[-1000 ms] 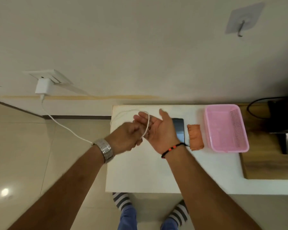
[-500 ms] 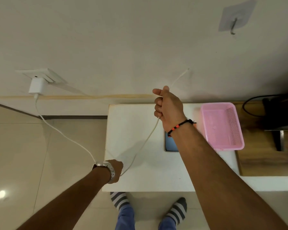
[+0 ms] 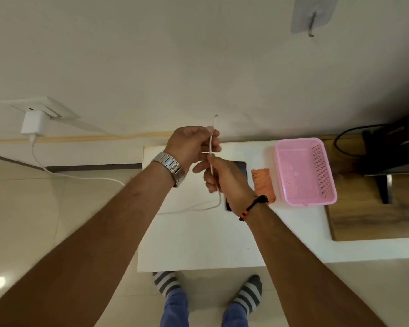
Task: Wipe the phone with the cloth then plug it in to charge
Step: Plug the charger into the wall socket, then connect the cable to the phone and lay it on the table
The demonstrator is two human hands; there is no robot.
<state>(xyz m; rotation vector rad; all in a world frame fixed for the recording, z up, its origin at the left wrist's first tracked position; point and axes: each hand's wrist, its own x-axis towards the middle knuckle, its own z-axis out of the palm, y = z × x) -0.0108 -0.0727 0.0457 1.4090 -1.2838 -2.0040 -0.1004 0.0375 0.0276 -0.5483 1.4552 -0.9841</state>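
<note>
Above phone (image 3: 240, 166), L hand (image 3: 190, 145) & R hand (image 3: 224, 179) fingers pinch cable (image 3: 211, 143).

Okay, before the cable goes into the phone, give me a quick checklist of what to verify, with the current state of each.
1. Charger seated in the wall socket: ok.
2. Cable held: ok, left hand and right hand both grip it.
3. Connector tip free: ok, it sticks up above the left hand.
4. Phone flat on the white table: ok, though the right hand covers most of it.
5. Phone's port reachable: cannot tell, it is hidden.
6. Cloth out of the way: ok, it lies beside the phone, next to the pink basket.
</note>
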